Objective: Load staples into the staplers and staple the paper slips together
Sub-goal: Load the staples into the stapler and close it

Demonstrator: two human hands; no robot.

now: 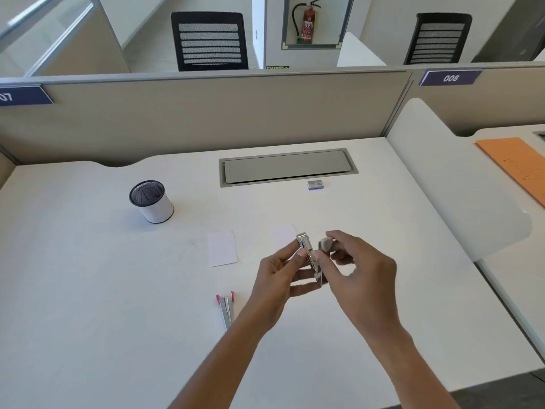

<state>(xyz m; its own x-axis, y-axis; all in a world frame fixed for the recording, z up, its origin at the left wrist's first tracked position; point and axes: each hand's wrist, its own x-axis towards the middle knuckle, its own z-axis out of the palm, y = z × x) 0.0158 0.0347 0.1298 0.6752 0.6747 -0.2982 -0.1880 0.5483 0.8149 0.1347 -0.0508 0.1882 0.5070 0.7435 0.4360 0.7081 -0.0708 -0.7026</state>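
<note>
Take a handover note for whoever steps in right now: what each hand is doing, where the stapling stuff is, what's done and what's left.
Left hand grips the grey stapler, opened, above the desk.
Right hand pinches its grey top end.
Pink stapler lies open on the near desk.
Staple box sits by the cable hatch.
Paper slips lie flat, apart, unstapled.
Done: both staplers opened; whether they are loaded cannot be told.
Left: finish loading, close, staple the slips.
</note>
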